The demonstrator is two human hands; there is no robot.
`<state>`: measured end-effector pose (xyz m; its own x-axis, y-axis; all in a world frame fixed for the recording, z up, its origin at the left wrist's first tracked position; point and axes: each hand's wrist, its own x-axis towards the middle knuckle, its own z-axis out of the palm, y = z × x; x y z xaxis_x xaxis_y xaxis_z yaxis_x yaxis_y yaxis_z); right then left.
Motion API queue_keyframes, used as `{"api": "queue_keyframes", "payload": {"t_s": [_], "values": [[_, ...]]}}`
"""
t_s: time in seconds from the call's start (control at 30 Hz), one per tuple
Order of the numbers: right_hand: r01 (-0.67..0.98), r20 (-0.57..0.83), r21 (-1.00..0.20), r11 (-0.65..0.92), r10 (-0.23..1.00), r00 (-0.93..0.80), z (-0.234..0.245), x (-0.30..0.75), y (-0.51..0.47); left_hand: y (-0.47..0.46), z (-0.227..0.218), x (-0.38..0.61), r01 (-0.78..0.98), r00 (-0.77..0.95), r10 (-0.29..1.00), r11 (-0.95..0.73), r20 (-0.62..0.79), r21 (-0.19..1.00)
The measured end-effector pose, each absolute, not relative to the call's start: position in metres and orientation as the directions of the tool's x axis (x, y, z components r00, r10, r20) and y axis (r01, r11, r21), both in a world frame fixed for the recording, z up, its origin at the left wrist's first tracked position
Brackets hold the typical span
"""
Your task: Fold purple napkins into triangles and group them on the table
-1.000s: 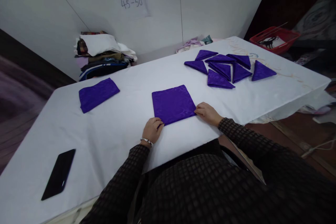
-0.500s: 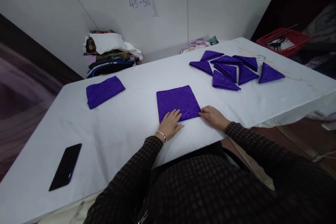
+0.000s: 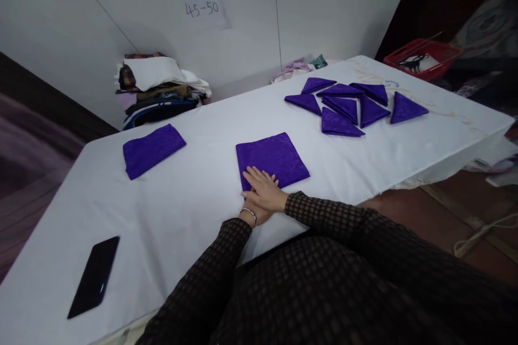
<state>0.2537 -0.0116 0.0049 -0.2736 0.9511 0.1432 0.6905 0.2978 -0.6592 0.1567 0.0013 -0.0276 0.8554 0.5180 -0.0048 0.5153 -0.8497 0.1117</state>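
Note:
A square folded purple napkin (image 3: pixel 275 156) lies on the white tablecloth (image 3: pixel 194 188) in front of me. My right hand (image 3: pixel 265 190) lies flat, fingers stretched out, over its near left corner. It rests on top of my left hand (image 3: pixel 254 211), which is mostly hidden beneath it, only the wrist with a bracelet showing; the left fingers peek out flat on the napkin. Neither hand grips anything.
Another folded purple napkin (image 3: pixel 152 143) lies at the left. Several purple triangle-folded napkins (image 3: pixel 348 102) are spread at the far right. A black phone (image 3: pixel 94 276) lies near the front left edge. A pile of folded cloth (image 3: pixel 159 86) stands by the wall; a red basket (image 3: pixel 423 56) sits far right.
My right hand has moved left from the napkin's near right corner and now covers my left hand at the near left corner. The left hand went from a closed pinch to flat.

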Motion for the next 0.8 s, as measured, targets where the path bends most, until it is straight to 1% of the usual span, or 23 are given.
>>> {"api": "queue_keyframes", "payload": {"t_s": [0.13, 0.33, 0.53, 0.67, 0.73, 0.8], "values": [[0.689, 0.162, -0.684, 0.242, 0.970, -0.180, -0.003, 0.261, -0.003, 0.002, -0.024, 0.153, 0.490, 0.867, 0.498, -0.858, 0.011, 0.154], [0.730, 0.094, -0.673, 0.120, 0.993, -0.077, -0.014, 0.293, -0.015, 0.002, -0.024, 0.148, 0.522, 0.848, 0.531, -0.833, -0.002, 0.180], [0.783, 0.080, -0.618, 0.077, 0.996, -0.034, -0.018, 0.325, -0.027, 0.002, -0.022, 0.151, 0.519, 0.851, 0.525, -0.838, -0.008, 0.171], [0.814, 0.093, -0.575, 0.080, 0.995, -0.032, -0.021, 0.338, -0.032, -0.001, -0.019, 0.151, 0.532, 0.844, 0.535, -0.832, -0.025, 0.158], [0.824, 0.101, -0.559, 0.090, 0.994, -0.040, -0.023, 0.340, -0.033, -0.001, -0.016, 0.150, 0.535, 0.843, 0.537, -0.826, -0.042, 0.177], [0.827, 0.115, -0.552, 0.106, 0.992, -0.051, -0.026, 0.341, -0.033, 0.000, -0.012, 0.150, 0.547, 0.835, 0.546, -0.806, -0.071, 0.227]]}}
